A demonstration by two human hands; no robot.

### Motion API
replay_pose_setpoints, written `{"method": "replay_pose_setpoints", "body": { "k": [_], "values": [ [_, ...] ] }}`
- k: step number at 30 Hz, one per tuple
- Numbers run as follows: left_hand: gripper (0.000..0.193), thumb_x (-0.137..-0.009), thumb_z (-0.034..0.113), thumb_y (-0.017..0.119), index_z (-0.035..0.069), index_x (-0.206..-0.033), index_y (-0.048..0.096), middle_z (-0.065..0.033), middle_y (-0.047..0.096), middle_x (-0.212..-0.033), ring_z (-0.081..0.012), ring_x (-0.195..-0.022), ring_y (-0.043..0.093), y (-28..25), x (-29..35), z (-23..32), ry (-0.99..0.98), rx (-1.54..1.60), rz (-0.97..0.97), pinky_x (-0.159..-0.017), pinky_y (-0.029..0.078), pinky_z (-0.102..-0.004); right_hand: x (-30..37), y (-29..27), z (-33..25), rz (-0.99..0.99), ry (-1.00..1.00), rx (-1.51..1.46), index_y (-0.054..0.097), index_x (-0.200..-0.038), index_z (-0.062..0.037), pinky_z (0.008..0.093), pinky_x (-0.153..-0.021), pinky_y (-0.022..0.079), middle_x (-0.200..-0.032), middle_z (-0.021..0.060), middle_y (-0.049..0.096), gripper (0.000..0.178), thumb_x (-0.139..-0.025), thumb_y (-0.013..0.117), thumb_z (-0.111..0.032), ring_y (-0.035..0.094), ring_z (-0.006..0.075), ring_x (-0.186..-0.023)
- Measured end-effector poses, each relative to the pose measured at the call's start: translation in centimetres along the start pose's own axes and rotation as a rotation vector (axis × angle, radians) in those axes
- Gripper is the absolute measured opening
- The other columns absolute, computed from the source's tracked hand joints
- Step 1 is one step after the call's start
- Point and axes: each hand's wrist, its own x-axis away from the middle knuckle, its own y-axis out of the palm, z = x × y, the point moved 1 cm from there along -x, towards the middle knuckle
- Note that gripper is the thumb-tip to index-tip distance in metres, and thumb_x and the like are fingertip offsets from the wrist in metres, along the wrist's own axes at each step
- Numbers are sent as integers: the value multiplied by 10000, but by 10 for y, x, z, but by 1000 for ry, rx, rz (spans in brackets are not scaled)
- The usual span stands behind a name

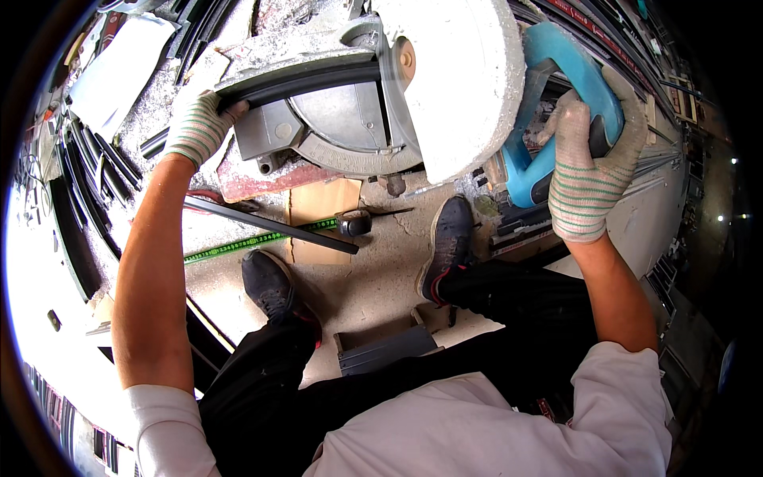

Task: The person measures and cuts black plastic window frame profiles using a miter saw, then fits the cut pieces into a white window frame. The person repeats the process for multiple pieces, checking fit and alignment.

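A miter saw [338, 115] fills the top middle, its grey turntable and scale dusted white. Against its fence lies a long black profile strip [318, 81], whose right end reaches the blade guard [465, 95], thickly coated in white dust. My left hand [197, 127], in a striped knit glove, is closed around the strip at the saw's left side, thumb on top. At the right, my gloved right hand [588, 179] wraps round the teal saw handle [548, 48]. The guard hides the blade, so I cannot see whether it touches the strip.
Below the saw are a green tape measure [262, 240], a thin grey bar [270, 225] and a cardboard piece [326, 199]. Several black profiles [99, 163] lie at the left beside a white sheet [119, 75]. My shoes [453, 238] stand near a dark grey profile piece [389, 352].
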Motion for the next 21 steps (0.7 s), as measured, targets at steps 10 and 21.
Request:
{"method": "replay_pose_setpoints", "body": {
  "k": [10, 21],
  "values": [
    [435, -926, 402, 753, -32, -941, 758, -216, 699, -763, -339, -675, 657, 12, -2, -14, 132, 66, 176, -715, 541, -425, 1, 4, -5, 19, 19, 0, 447, -1413, -74, 237, -698, 581, -982, 49, 621, 489, -971, 658, -63, 613, 77, -763],
    [419, -926, 388, 755, -31, -917, 762, -217, 687, -736, -337, -654, 647, 7, 0, -10, 89, 23, 154, -708, 539, -420, 2, 5, -3, 13, 10, -34, 451, -1397, -81, 234, -622, 574, -934, 49, 617, 477, -967, 657, -65, 608, 78, -694]
  ]
}}
